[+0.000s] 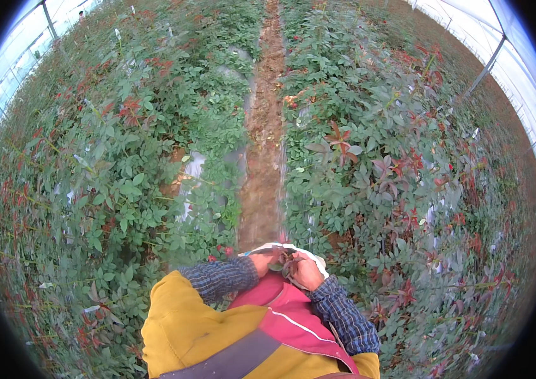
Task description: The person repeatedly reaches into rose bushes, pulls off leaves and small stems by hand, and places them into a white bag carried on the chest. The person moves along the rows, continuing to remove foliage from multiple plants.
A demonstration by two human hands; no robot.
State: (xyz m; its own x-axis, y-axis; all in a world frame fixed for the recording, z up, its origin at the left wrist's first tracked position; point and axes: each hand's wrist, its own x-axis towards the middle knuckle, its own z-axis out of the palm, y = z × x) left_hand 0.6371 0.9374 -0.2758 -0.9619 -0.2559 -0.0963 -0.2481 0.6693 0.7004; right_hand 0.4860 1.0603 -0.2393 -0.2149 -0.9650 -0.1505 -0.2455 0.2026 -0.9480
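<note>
Close to my waist, my left hand (262, 264) and my right hand (307, 272) meet over a white bag (316, 259) with an open mouth. Between them is a small leafy rose shoot (288, 266) with dark reddish-green leaves, and the fingers of both hands are closed on it. The fingertips are partly hidden by the leaves, and what lies inside the bag cannot be seen. Checked sleeve covers reach down to both wrists.
Dense rose bushes (126, 189) stand to my left and more rose bushes (382, 180) to my right. A narrow soil path (264, 189) runs straight ahead between them. Plastic mulch sheeting (192, 177) shows under the leaves. A metal post (486, 66) rises at the right.
</note>
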